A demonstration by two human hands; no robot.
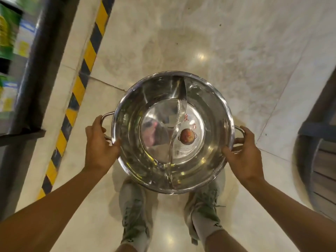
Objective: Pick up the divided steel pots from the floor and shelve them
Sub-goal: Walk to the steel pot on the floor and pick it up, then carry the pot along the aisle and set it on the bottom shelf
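A round divided steel pot (209, 99) hangs in front of me above the floor, open side up. A curved steel wall splits it into two halves, and a round paper label lies in its right half. My left hand (99, 143) grips the pot's left loop handle and rim. My right hand (244, 152) grips the right loop handle and rim. The pot hides part of my feet below it.
A dark shelf upright (34, 70) with blurred green and yellow goods runs down the left side. Yellow-black hazard tape (77, 91) lines the pale tiled floor (236, 42) beside it. A dark round wooden-slatted object (320, 160) stands at the right edge. My shoes (133, 211) are below the pot.
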